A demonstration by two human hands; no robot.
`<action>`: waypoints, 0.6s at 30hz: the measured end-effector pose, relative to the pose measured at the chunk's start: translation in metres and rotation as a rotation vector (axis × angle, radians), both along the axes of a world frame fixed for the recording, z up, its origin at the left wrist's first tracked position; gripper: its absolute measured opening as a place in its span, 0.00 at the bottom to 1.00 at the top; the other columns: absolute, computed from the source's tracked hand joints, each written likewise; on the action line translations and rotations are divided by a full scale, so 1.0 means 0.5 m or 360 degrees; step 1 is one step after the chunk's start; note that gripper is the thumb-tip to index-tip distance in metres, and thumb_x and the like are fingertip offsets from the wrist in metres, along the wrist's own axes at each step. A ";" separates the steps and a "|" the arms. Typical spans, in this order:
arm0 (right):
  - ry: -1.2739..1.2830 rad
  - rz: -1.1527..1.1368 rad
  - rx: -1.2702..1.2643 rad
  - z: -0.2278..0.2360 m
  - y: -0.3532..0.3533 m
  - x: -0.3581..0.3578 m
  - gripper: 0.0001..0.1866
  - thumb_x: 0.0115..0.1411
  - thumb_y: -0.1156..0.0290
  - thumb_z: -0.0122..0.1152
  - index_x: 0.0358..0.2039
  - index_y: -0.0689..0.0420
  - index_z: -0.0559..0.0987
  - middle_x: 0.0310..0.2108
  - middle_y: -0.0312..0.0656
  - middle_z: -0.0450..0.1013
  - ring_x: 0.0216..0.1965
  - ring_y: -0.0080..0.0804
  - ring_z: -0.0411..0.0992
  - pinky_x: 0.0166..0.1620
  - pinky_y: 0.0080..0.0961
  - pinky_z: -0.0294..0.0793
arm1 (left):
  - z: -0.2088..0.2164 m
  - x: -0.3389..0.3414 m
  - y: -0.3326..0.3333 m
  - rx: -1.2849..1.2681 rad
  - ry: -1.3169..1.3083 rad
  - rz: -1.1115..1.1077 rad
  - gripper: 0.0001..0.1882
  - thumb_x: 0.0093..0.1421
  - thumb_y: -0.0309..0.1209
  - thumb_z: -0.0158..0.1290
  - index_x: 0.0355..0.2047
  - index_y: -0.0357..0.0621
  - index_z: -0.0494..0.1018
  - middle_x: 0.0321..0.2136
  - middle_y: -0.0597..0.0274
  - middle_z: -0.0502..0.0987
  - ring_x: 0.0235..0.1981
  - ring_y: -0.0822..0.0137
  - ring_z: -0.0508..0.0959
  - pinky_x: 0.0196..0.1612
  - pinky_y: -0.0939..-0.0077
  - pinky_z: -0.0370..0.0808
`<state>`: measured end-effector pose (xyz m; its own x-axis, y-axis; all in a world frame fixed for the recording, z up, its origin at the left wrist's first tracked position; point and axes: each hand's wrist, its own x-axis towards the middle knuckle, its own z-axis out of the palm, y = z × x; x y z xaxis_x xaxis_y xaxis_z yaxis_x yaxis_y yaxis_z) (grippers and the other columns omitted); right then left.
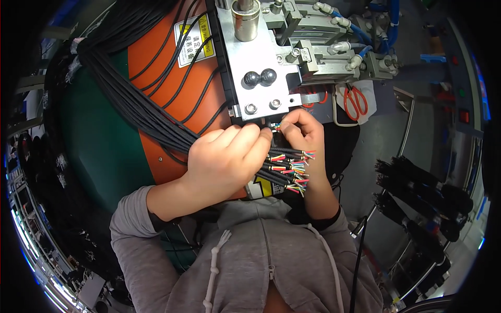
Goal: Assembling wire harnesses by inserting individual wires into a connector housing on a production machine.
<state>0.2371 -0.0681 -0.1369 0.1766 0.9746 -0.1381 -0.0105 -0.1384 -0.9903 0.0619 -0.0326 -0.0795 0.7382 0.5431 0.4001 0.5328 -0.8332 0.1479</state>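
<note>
My left hand (pixel 224 156) is closed, fingers curled, with its thumb and fingertips at the lower edge of a metal machine head (pixel 263 57). It grips a black cable, mostly hidden by the fingers. At that same edge my right hand (pixel 308 133) pinches the thin coloured wires (pixel 276 126) at the cable's end. Below the fingers, a bundle of black cable ends (pixel 279 164) sticks out to the right, with stripped red, white, yellow and blue wires at the tips. The rest of the black cables (pixel 141 107) runs from the upper left down under my left hand.
An orange machine panel (pixel 156 68) with a warning label (pixel 195 39) lies behind the cables, beside a green surface (pixel 99 125). Metal cylinders with blue air hoses (pixel 360 36) stand at the upper right. Red-handled scissors (pixel 356 101) lie nearby. More black cable bundles (pixel 422 193) rest on a rack at right.
</note>
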 end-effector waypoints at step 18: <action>-0.0418 -0.0548 0.0822 0.035 0.008 0.023 0.03 0.60 0.76 0.54 0.29 0.59 0.73 0.25 0.29 0.66 0.22 0.12 0.59 0.25 0.11 0.57 | 0.015 -0.034 -0.036 0.0056 0.0143 0.0356 0.07 0.43 0.28 0.53 0.25 0.40 0.72 0.24 0.60 0.68 0.19 0.70 0.74 0.19 0.78 0.70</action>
<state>0.2486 -0.0643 -0.1196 0.4533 0.7858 0.4207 0.2811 0.3219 -0.9041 0.0448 -0.0505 -0.0722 0.6347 0.6840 0.3596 0.7143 -0.6968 0.0645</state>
